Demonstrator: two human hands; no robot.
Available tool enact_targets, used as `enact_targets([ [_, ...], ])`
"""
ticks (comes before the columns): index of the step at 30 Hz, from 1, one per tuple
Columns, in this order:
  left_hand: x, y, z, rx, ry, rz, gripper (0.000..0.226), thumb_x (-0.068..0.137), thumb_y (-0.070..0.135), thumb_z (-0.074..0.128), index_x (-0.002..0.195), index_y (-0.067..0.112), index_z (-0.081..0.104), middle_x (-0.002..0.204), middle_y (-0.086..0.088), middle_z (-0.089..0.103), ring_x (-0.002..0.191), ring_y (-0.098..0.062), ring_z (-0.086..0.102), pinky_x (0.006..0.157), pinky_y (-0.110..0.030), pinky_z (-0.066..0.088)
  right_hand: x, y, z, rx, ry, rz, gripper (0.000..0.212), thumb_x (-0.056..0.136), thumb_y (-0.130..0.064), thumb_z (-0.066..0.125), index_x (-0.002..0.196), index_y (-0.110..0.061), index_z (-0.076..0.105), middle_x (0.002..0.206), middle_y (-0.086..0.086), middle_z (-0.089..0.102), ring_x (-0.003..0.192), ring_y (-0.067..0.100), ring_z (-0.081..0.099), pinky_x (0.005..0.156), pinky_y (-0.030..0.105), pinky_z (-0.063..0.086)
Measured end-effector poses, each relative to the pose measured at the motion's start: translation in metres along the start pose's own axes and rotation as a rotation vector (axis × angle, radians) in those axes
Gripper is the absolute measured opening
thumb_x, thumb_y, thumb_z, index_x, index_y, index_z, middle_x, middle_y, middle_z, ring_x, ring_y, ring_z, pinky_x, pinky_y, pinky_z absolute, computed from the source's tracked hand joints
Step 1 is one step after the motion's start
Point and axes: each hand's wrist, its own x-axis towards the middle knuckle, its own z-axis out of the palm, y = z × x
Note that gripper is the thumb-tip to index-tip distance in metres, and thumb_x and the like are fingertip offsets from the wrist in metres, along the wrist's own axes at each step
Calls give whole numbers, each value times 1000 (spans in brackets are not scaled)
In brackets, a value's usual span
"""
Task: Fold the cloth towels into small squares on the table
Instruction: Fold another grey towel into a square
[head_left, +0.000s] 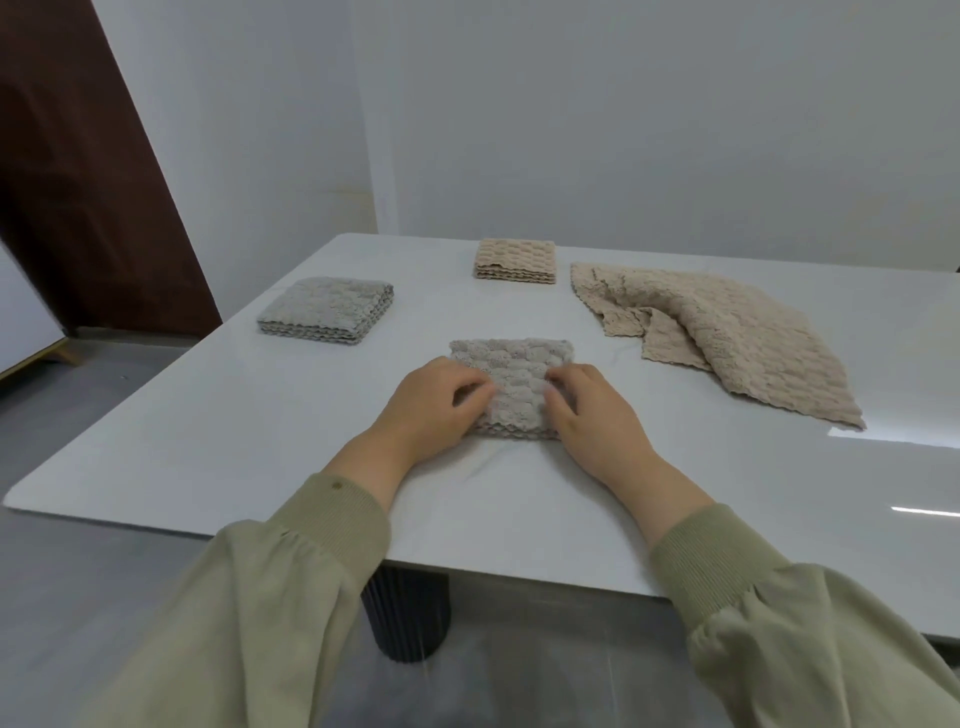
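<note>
you faced a plain pale wall (623, 130) that filled the room from ten to two o'clock, with a dark brown door (78, 182) leaning into view at ten. a grey floor (93, 405) ran along your nine o'clock side. the glossy white table (260, 467) spread out before you, its rounded corners showing at seven and eleven, window glare on it at three, and a dark ribbed leg (410, 618) beneath its near edge at six. on it, at two o'clock, the loose beige towel (727, 332) lay rumpled and unfolded. at eleven sat the grey folded stack (327, 310), and at twelve, near the far edge, the smaller beige folded stack (515, 260), both well apart from your work. right at the centre, the grey towel (514, 374) lay folded to a small square. your left hand (436, 405) gripped its nine o'clock side with curled fingers, and your right hand (592, 410) gripped its three o'clock side likewise.
</note>
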Motion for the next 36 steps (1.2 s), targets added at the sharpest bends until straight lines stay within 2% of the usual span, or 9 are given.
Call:
enact_targets([
  [3, -11, 1, -11, -325, 200, -156, 33, 88, 38, 43, 89, 20, 71, 78, 4, 71, 79, -11, 66, 73, -26, 49, -9, -11, -5, 92, 177, 9, 21, 96, -24, 43, 99, -16, 62, 92, -2, 64, 81, 15, 55, 69, 27, 35],
  [6, -13, -9, -13, -339, 332, -201, 24, 96, 25, 46, 103, 22, 68, 101, 6, 69, 99, -9, 62, 82, -15, 45, -6, -12, -5, 126, 293, 22, 25, 96, -23, 43, 112, -16, 60, 110, -1, 61, 97, 15, 54, 87, 30, 41],
  [8, -10, -15, -12, -310, 193, -231, 31, 99, 24, 44, 126, 21, 58, 134, 6, 52, 129, -9, 41, 104, -17, 30, -2, -8, -2, 103, 140, 26, 36, 97, -26, 43, 130, -13, 51, 129, 4, 55, 117, 19, 48, 99, 30, 35],
  [11, -9, -18, -6, -166, -89, -216, 48, 97, 31, 47, 144, 24, 37, 155, 5, 24, 143, -11, 16, 118, -31, 13, 0, -6, 3, -32, -107, -18, 48, 95, -35, 44, 139, -13, 43, 135, 6, 52, 123, 22, 47, 101, 32, 36],
  [18, -20, -21, -8, 70, -136, -199, 50, 96, 41, 46, 144, 28, 36, 155, 7, 26, 143, -13, 15, 116, -31, 12, 0, -11, 4, -114, -147, -84, 48, 95, -39, 43, 137, -16, 42, 134, 4, 53, 121, 22, 47, 101, 35, 36],
  [23, -23, -20, -17, -102, 143, -212, 35, 96, 30, 48, 128, 22, 57, 144, 4, 45, 140, -11, 22, 111, -26, 16, -3, -20, 16, -155, -172, -73, 54, 95, -46, 40, 141, -18, 38, 144, 4, 44, 131, 23, 39, 108, 39, 30],
  [29, -24, -19, -13, 15, -160, -185, 53, 95, 39, 48, 145, 30, 34, 157, 9, 19, 145, -8, 7, 118, -32, 10, -11, -32, 18, -211, -139, -93, 62, 95, -48, 37, 149, -22, 23, 160, 1, 8, 146, 18, 5, 118, 44, 3],
  [32, -23, -18, -15, 89, -226, -161, 55, 96, 40, 44, 148, 31, 26, 158, 8, 12, 145, -9, 3, 118, -34, 10, -13, -28, 19, -273, -254, -54, 64, 95, -51, 32, 151, -24, 17, 160, -2, 6, 147, 17, 1, 118, 46, 0],
  [36, -21, -17, -14, 179, -293, -130, 55, 98, 41, 38, 149, 32, 20, 159, 7, 6, 146, -11, -1, 119, -40, 9, -13, -28, 19, -350, -227, -43, 63, 94, -52, 29, 150, -23, 21, 158, -2, 15, 146, 19, 4, 117, 49, -3],
])
